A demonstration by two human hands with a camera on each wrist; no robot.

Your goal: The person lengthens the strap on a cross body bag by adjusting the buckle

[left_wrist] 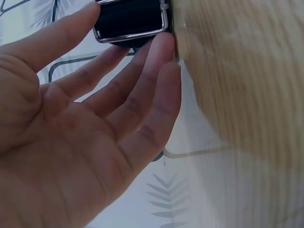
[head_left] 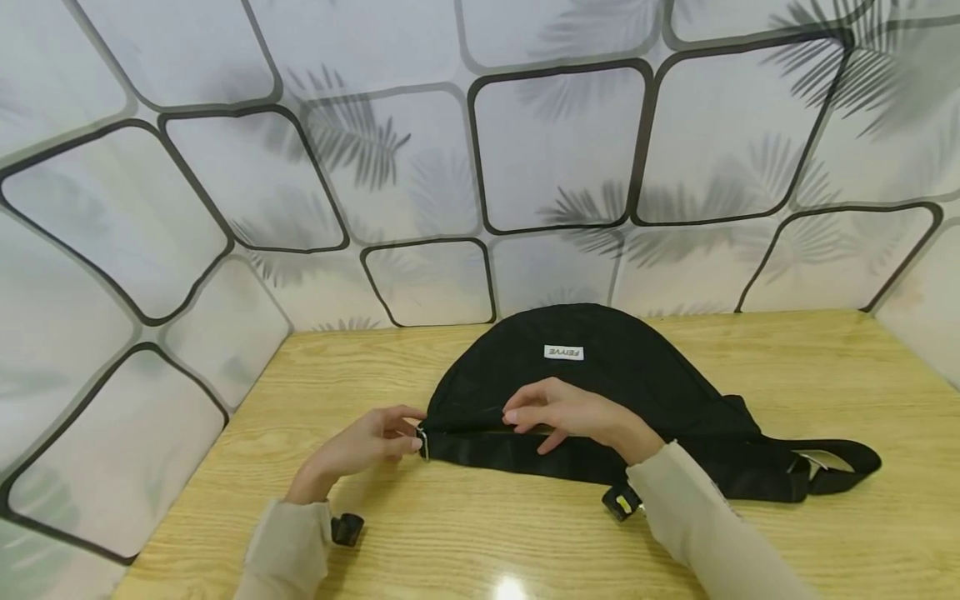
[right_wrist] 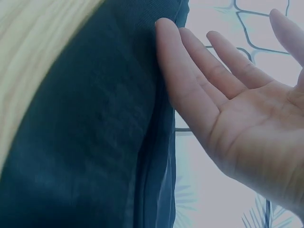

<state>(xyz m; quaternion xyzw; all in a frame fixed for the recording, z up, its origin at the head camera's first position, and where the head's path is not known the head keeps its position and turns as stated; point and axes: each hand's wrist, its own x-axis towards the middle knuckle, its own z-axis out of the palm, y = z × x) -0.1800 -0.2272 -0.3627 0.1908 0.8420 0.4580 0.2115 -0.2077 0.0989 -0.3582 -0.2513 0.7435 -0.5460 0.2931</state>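
A black waist bag (head_left: 600,367) with a white label (head_left: 563,352) lies on the wooden table, its curved edge away from me. A wide black strap (head_left: 517,454) runs along its near, straight edge. At the left end, my left hand (head_left: 375,437) pinches the strap's metal buckle (left_wrist: 130,37) between thumb and fingers. My right hand (head_left: 581,417) is over the middle of the near edge, fingers fairly straight and thumb apart in the right wrist view. A fingertip (right_wrist: 166,28) there touches the black fabric.
Two black clips, one (head_left: 347,529) by the left sleeve and one (head_left: 621,502) by the right sleeve, lie near the strap. A strap loop (head_left: 851,462) extends to the right. Patterned white walls (head_left: 420,183) stand behind and beside the wooden table (head_left: 450,533).
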